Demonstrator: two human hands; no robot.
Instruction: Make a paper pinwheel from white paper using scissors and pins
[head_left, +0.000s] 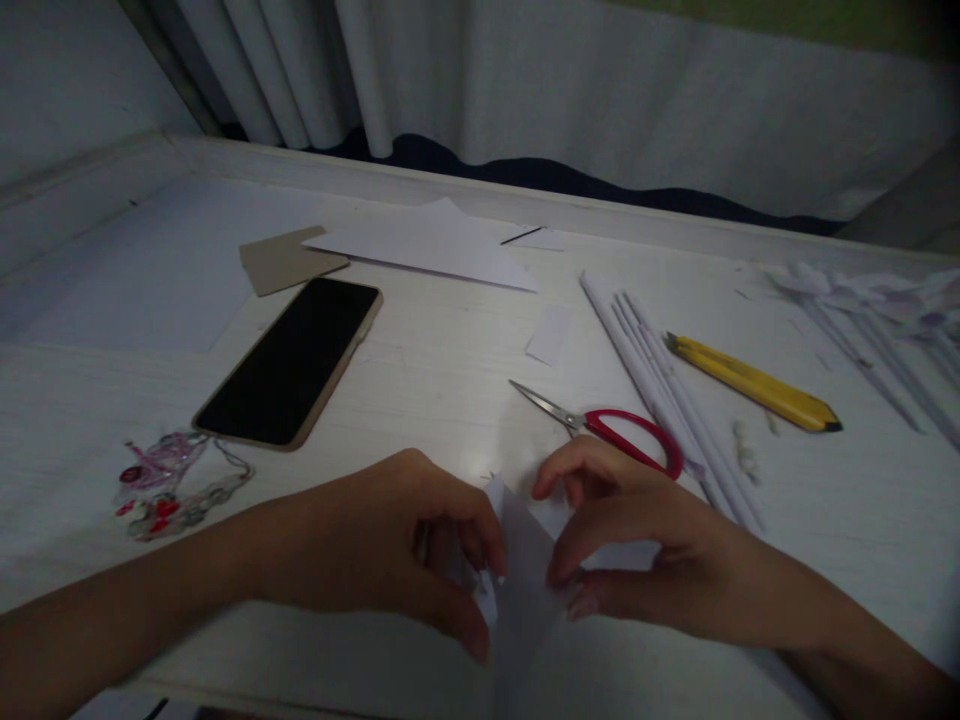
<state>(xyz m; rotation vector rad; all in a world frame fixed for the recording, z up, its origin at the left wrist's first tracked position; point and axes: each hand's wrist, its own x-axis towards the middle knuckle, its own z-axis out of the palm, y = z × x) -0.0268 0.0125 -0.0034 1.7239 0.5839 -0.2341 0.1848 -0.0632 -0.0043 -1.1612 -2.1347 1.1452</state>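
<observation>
Between my two hands is a folded piece of white paper (525,560), its pointed tip facing away from me. My left hand (390,550) pinches the paper's left side between thumb and fingers. On the other side, my right hand (645,550) grips the right part with thumb and forefinger, its other fingers curled. Just beyond the right hand lie scissors (634,425) with red handles, blades pointing to the far left. Rolled white paper sticks (652,370) run beside them, partly behind the right forearm.
A phone (289,360) with beaded charms (169,490) lies at left. Behind it are a brown card (289,262), a white paper triangle (435,240) and a large white sheet (150,270). A yellow utility knife (757,385) and paper pinwheels (877,300) lie at right. Curtains (562,90) hang behind.
</observation>
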